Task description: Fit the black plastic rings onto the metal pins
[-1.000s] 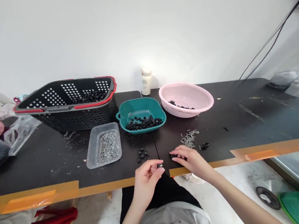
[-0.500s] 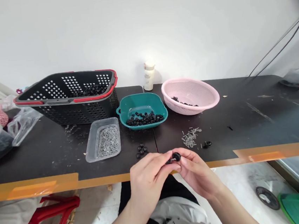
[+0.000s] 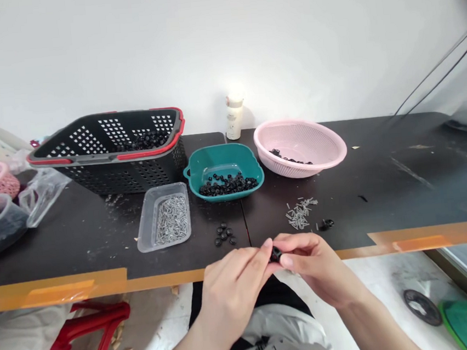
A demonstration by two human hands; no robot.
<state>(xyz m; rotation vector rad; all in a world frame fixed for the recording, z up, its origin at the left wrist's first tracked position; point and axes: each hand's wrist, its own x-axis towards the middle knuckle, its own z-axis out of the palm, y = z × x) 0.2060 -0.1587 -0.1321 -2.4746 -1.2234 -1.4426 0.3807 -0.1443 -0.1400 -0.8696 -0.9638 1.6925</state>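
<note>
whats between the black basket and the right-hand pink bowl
The head view shows the teal tub of black parts, with the white bottle behind it.

I count two bare hands [image 3: 233, 290] [image 3: 319, 268] | six clustered round black pieces [image 3: 223, 236] | one teal plastic basin [image 3: 223, 155] | one cream cylindrical bottle [image 3: 234, 121]

Head view, seemingly blurred rightward, looks forward-down across the table [image 3: 384, 196].

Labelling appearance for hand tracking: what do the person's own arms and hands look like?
Left hand and right hand: bare, no gloves, rings or watch visible. Forearms: no sleeves or markings in view. Worn: pale shirt with dark lettering, black cloth over the lap.
</note>
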